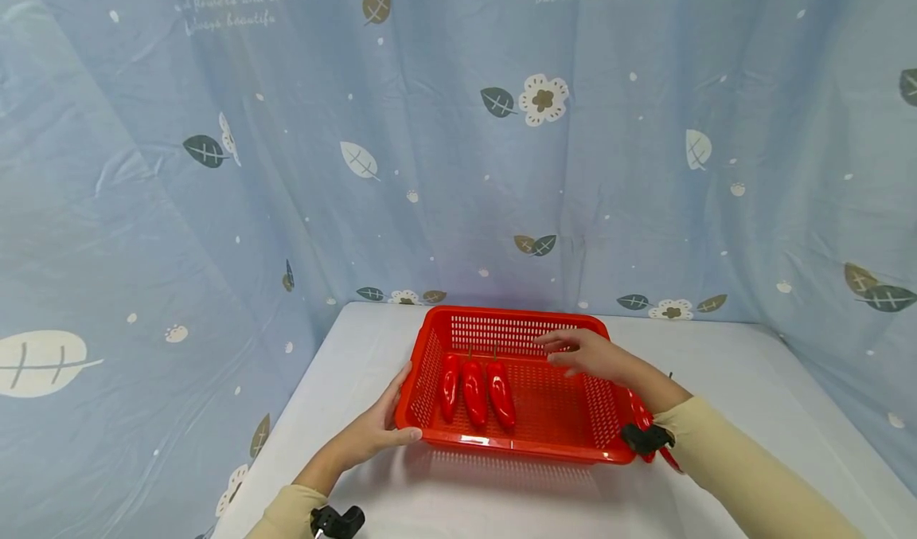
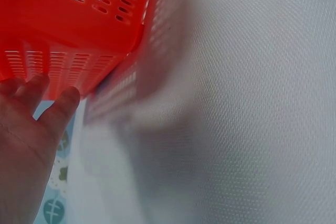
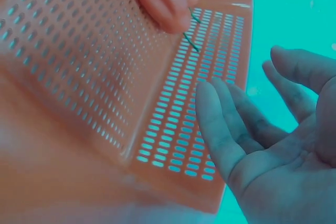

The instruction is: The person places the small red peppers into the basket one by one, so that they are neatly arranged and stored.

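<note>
A red plastic basket [image 1: 526, 446] with slotted walls sits on the white table. Inside, toward its left end, three glossy red chili peppers [image 1: 474, 393] lie side by side with their green stems pointing to the back. My left hand [image 1: 376, 427] rests against the basket's left side, thumb at the front corner. Its fingers stretch along the outer wall in the left wrist view. Over the right part of the basket hovers my right hand [image 1: 591, 354], palm empty and fingers loosely spread. More red peppers [image 1: 640, 412] lie outside the right wall, partly hidden by my right forearm.
A pale blue curtain [image 1: 444, 165] with leaves and flowers hangs behind and beside the table [image 1: 723, 380]. Dark wrist cameras [image 1: 647, 439] are strapped over both beige sleeves.
</note>
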`<control>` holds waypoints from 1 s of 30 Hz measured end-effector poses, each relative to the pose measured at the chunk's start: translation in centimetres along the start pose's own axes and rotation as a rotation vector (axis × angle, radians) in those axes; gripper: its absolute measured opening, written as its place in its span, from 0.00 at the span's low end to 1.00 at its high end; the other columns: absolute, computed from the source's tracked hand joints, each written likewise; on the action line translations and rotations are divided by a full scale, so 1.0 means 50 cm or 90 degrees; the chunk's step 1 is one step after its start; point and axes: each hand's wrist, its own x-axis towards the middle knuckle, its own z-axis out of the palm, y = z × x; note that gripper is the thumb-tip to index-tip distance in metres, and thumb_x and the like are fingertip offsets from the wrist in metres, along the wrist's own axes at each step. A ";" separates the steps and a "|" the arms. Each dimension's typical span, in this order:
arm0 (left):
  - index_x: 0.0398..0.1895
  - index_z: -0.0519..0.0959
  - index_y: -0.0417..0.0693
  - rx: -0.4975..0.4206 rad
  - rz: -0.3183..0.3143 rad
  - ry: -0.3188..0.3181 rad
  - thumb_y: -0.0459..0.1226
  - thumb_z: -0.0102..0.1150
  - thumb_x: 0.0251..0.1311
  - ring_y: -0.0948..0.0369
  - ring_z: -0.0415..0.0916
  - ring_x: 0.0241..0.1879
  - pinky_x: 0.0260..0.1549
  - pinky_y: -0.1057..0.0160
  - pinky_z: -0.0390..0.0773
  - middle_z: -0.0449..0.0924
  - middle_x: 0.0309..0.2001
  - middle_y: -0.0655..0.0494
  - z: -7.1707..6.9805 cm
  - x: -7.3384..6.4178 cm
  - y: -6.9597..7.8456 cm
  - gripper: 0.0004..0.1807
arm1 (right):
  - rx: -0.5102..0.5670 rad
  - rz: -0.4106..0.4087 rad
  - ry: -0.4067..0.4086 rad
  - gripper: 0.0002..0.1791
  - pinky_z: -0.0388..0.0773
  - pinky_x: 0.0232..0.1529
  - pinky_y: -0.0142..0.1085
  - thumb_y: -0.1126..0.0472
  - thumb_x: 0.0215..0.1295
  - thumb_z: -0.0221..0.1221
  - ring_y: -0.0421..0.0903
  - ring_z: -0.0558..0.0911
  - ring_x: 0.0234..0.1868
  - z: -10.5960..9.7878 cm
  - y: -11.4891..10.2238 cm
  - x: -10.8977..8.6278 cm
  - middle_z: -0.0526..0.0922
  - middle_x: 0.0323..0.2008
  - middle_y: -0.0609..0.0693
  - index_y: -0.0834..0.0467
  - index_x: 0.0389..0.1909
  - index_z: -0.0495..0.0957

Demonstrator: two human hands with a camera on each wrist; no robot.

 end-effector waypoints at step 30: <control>0.83 0.32 0.67 -0.004 0.004 -0.002 0.41 0.69 0.62 0.45 0.65 0.70 0.60 0.67 0.71 0.54 0.76 0.38 0.001 0.000 -0.002 0.60 | 0.020 0.013 0.072 0.25 0.86 0.45 0.47 0.59 0.72 0.61 0.64 0.79 0.57 -0.049 0.038 -0.079 0.78 0.60 0.64 0.61 0.67 0.74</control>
